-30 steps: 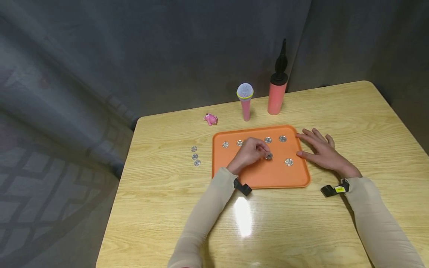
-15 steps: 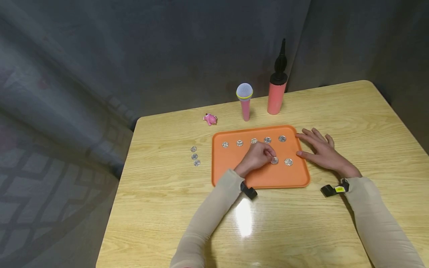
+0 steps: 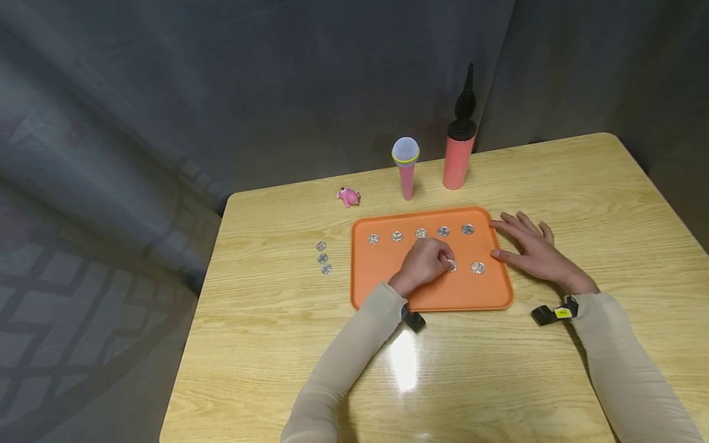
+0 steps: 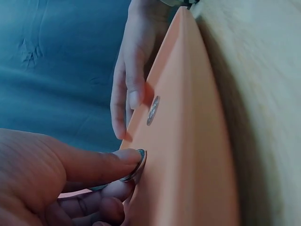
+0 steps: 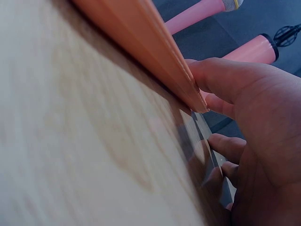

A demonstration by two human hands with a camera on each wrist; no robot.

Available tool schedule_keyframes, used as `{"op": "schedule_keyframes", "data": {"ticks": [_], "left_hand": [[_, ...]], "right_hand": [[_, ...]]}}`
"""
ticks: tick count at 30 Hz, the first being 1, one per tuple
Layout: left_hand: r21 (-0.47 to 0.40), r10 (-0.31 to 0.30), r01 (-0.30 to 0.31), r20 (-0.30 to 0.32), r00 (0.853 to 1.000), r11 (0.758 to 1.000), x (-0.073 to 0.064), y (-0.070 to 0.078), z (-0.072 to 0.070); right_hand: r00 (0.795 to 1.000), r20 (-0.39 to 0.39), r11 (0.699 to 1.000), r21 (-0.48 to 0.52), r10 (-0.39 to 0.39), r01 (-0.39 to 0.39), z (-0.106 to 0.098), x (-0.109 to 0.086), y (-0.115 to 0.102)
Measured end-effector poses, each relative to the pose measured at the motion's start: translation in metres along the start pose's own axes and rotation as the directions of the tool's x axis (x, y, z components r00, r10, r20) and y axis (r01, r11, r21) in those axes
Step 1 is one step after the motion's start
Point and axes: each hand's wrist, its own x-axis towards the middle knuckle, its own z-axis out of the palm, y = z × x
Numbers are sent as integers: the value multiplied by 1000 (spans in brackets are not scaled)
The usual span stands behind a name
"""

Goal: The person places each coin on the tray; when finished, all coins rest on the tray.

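Note:
An orange tray [image 3: 373, 274] lies on the wooden table. Over its middle, my left hand [image 3: 422, 263] pinches a silver coin [image 3: 453, 266] between thumb and curled fingers. In the left wrist view that pinched coin [image 4: 141, 158] looks slightly tilted, close to the tray's surface; whether it touches is hard to tell. Another coin [image 3: 478, 267] lies flat to its right. Several more, such as the right-end coin [image 3: 468, 229], form a row along the tray's far side. My right hand [image 3: 526, 249] rests at the tray's right rim, fingers spread and fairly straight, thumb touching the edge.
Three coins [image 3: 323, 258] lie on the table left of the tray. Behind it are a small pink toy figure [image 3: 348, 197], an upright toy microphone [image 3: 407, 178] and a pink hand pump [image 3: 457, 163] with a black nozzle. A dark curtain [image 3: 332, 92] hangs behind the table.
My left hand has moved right and a little nearer with its coin, mostly in the first half second. This uncovers a coin in the far row. My right hand stays in place.

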Motion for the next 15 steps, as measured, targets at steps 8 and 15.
{"op": "schedule_keyframes", "data": {"ticks": [8, 15], "left_hand": [[79, 4, -5, 16, 1000, 997, -2, 1, 1], [73, 8, -9, 18, 1000, 997, -3, 0, 1]], "right_hand": [[1000, -3, 1000, 7, -21, 21, 0, -1, 1], [1000, 0, 1000, 8, -16, 16, 0, 1, 0]]}}
